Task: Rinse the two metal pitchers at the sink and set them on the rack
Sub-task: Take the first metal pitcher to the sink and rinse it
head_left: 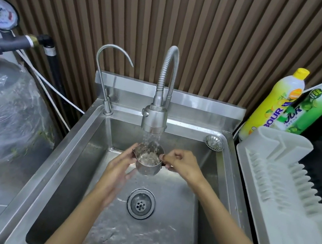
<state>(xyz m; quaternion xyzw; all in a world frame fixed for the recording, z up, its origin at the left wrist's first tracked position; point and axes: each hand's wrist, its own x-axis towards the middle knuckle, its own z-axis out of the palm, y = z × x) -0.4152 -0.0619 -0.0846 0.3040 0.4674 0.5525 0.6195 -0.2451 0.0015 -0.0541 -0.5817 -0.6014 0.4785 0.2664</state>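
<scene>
A small metal pitcher (148, 161) is held upright over the steel sink (80, 151), right under the flexible tap's spray head (154, 118). Water runs from the tap into the pitcher's open mouth. My right hand (181, 163) grips the pitcher's handle on its right side. My left hand (119, 170) cups the pitcher's left wall and underside, fingers spread along it. The white plastic dish rack (284, 182) lies to the right of the sink with nothing on its ribs. Only one pitcher is in view.
The sink drain (141, 203) lies below the pitcher. A loose strainer (213, 142) rests on the sink's back right corner. A thin gooseneck tap (108, 76) stands at the back left. Two dish-soap bottles (278, 101) stand behind the rack. A plastic-wrapped tank (4, 115) is on the left.
</scene>
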